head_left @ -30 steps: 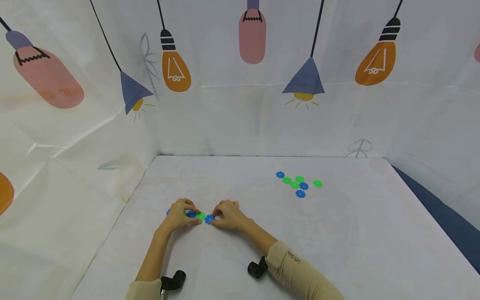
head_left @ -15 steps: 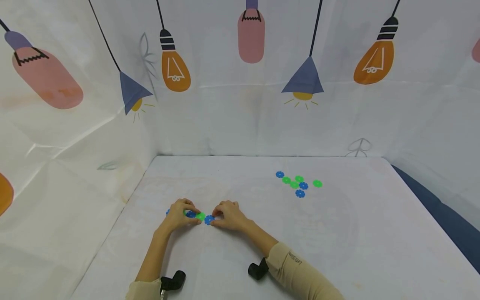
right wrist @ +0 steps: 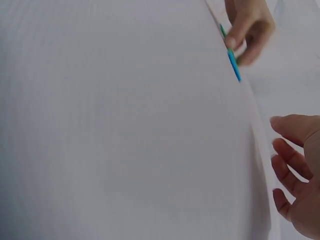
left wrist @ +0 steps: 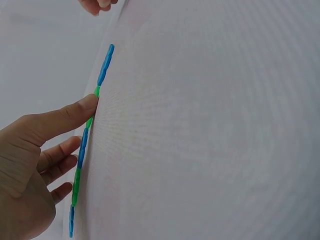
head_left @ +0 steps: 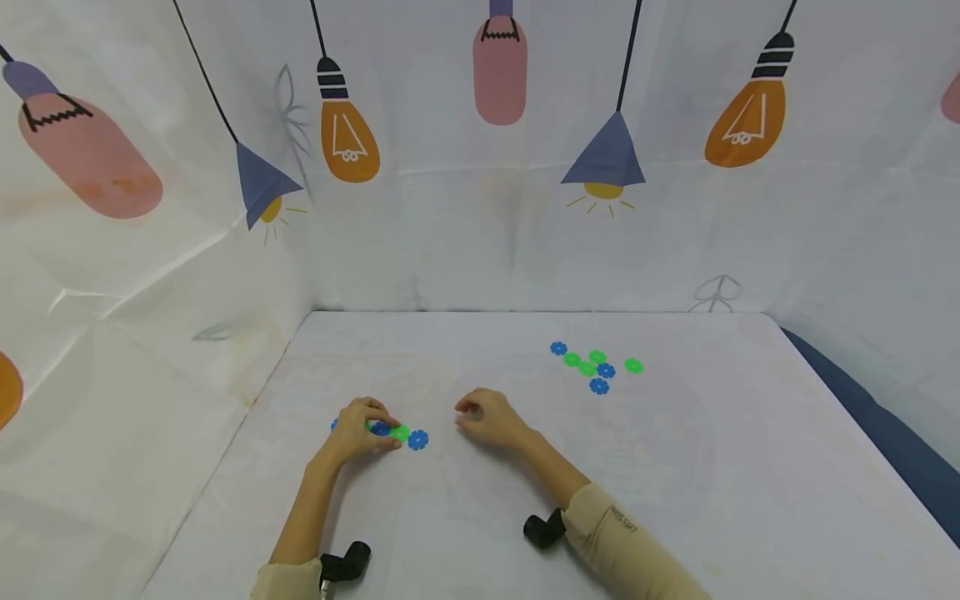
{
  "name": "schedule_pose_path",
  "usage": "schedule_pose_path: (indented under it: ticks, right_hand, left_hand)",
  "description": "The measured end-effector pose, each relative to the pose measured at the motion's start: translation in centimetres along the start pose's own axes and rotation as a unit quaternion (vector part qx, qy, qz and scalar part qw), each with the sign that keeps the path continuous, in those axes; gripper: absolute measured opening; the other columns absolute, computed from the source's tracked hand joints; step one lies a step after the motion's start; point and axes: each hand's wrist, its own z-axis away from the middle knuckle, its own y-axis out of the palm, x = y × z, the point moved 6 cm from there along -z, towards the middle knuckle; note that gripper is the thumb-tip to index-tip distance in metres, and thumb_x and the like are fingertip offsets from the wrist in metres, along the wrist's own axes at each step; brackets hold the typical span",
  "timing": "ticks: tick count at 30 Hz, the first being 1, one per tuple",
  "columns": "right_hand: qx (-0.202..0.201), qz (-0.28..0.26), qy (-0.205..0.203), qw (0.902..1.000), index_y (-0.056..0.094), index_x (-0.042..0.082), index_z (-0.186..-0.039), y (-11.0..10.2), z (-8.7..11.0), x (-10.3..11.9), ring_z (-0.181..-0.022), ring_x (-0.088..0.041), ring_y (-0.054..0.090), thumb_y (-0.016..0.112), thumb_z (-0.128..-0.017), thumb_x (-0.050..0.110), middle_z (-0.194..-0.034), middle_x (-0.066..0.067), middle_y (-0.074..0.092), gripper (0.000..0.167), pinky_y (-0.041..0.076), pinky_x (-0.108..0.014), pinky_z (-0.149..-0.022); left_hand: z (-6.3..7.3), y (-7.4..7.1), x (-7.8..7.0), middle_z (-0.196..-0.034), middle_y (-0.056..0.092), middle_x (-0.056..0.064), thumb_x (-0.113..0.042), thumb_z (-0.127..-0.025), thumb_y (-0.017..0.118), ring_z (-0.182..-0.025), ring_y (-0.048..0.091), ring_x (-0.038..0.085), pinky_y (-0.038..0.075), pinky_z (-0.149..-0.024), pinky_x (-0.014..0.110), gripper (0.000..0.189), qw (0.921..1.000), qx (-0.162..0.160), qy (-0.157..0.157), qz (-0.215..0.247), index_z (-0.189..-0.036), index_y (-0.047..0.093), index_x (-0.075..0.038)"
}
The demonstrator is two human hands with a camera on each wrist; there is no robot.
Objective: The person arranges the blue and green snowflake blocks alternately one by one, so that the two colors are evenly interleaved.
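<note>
A row of flower-shaped plastic discs, blue and green in turn, lies on the white table at centre left. My left hand [head_left: 358, 429] pinches a green disc [head_left: 401, 432] of this row between thumb and index finger, partly covering the row. The end blue disc [head_left: 417, 439] sits right beside that green one. In the left wrist view the row appears edge-on, its end blue disc [left wrist: 105, 65] in line with the others. My right hand [head_left: 491, 419] is to the right of the row, apart from it, fingers loosely bent with nothing between them.
Several loose blue and green discs lie toward the back right, among them a green disc [head_left: 633, 366] and a blue disc [head_left: 599, 386]. A cloth wall [head_left: 465, 242] printed with lamps rises behind the table [head_left: 600, 500].
The right hand has let go of the end blue disc and moved away to the right. That disc stays beside the green one. The left hand keeps its place.
</note>
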Motion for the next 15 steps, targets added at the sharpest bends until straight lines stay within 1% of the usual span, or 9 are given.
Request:
schedule_pose_path:
  ticks: [3,5,6,7,10,15]
  right_hand:
    - [-0.027,-0.001,-0.010,0.9996,0.068,-0.001,-0.096,-1.7,0.5,-1.3,-0.085,-0.020,0.059,0.068,-0.082,0.006,-0.090,-0.008,0.067,0.015,0.049,-0.029,-0.077]
    - [-0.044,0.001,-0.008,0.9990,0.068,-0.003,-0.095,-2.9,0.9,-2.3,-0.084,-0.022,0.060,0.068,-0.081,0.004,-0.090,-0.010,0.067,0.015,0.049,-0.031,-0.076]
    - [-0.051,0.002,-0.001,0.9987,0.068,-0.003,-0.095,-3.5,1.2,-2.8,-0.084,-0.022,0.060,0.068,-0.081,0.004,-0.090,-0.010,0.067,0.015,0.049,-0.031,-0.076]
    - [-0.058,0.003,0.009,0.9983,0.068,-0.003,-0.096,-4.1,1.4,-3.3,-0.084,-0.022,0.060,0.068,-0.081,0.004,-0.091,-0.010,0.067,0.016,0.049,-0.031,-0.076]
    - [-0.074,0.002,0.048,0.9961,0.068,-0.003,-0.097,-5.8,2.2,-4.7,-0.085,-0.023,0.059,0.068,-0.082,0.004,-0.091,-0.011,0.067,0.017,0.049,-0.034,-0.077]
    - [-0.097,0.017,0.109,0.9893,0.066,-0.003,-0.101,-8.4,3.2,-7.0,-0.088,-0.026,0.058,0.066,-0.084,0.007,-0.093,-0.013,0.065,0.020,0.048,-0.040,-0.080]
  left_hand:
    - [0.0,-0.1,0.0,-0.096,0.059,0.008,-0.020,-0.064,0.086,-0.096,0.051,0.029,0.042,-0.084,0.051,0.025,1.0000,-0.001,-0.004,0.008,-0.085,0.076,-0.008]
    - [-0.1,-0.1,0.0,-0.097,0.059,0.008,-0.020,-0.065,0.086,-0.097,0.051,0.028,0.042,-0.084,0.051,0.025,1.0000,-0.001,-0.002,0.007,-0.085,0.076,-0.009]
    - [-0.1,-0.1,0.0,-0.097,0.059,0.008,-0.020,-0.065,0.086,-0.097,0.051,0.028,0.042,-0.084,0.051,0.025,1.0000,-0.002,-0.003,0.009,-0.085,0.076,-0.009]
    - [-0.1,-0.2,0.0,-0.097,0.059,0.008,-0.020,-0.064,0.086,-0.097,0.051,0.028,0.042,-0.085,0.051,0.025,0.9999,-0.002,-0.004,0.014,-0.085,0.076,-0.009]
    - [-0.1,-0.3,0.0,-0.097,0.060,0.009,-0.021,-0.064,0.086,-0.097,0.051,0.029,0.042,-0.083,0.051,0.025,0.9999,-0.006,0.006,0.013,-0.084,0.077,-0.008]
    - [0.0,-0.2,-0.1,-0.096,0.060,0.008,-0.021,-0.064,0.086,-0.096,0.051,0.028,0.042,-0.084,0.051,0.025,0.9998,-0.007,0.005,0.018,-0.084,0.077,-0.009]
